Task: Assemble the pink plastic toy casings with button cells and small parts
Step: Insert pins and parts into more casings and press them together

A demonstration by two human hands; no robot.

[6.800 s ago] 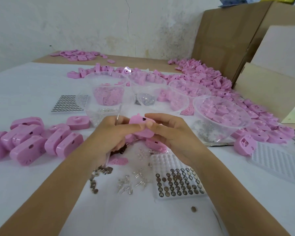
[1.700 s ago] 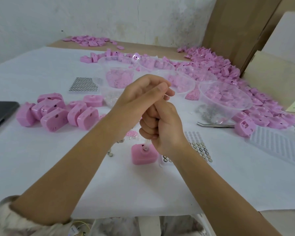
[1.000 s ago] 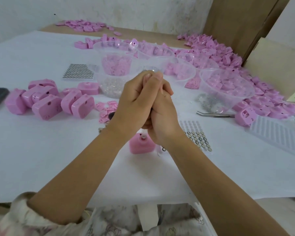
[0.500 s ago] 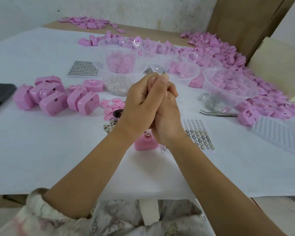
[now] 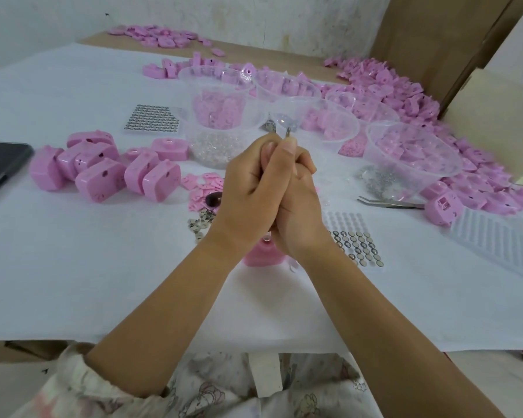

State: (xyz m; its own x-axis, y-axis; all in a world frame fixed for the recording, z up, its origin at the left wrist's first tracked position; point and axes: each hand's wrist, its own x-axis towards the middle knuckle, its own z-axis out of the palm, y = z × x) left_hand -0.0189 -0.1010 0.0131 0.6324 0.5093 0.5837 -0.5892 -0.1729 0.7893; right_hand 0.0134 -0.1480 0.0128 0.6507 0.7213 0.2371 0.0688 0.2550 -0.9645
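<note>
At centre: left hand point(image 5: 249, 188) and right hand point(image 5: 301, 218) clasped together, fingers of both fully curled, left wrapped over right. Pinched between the fingertips at 12 o'clock of the clasp: thin rod point(image 5: 288, 132), metal tip only in view, remainder hidden inside the hands. At 6 o'clock of the clasp, directly beneath the wrists: pink casing point(image 5: 259, 256), flat on the white sheet point(image 5: 103, 282), partly covered by the hands; contact with the rod not discernible. Just beside the casing at 3 o'clock: tray of button cells point(image 5: 358, 247). At 2 o'clock: tweezers point(image 5: 387, 203), near a clear bowl point(image 5: 370, 137) of pink parts. At 9 to 10 o'clock: group of pink casings point(image 5: 103, 173). At 11 o'clock: loose pink plates point(image 5: 203, 185).
</note>
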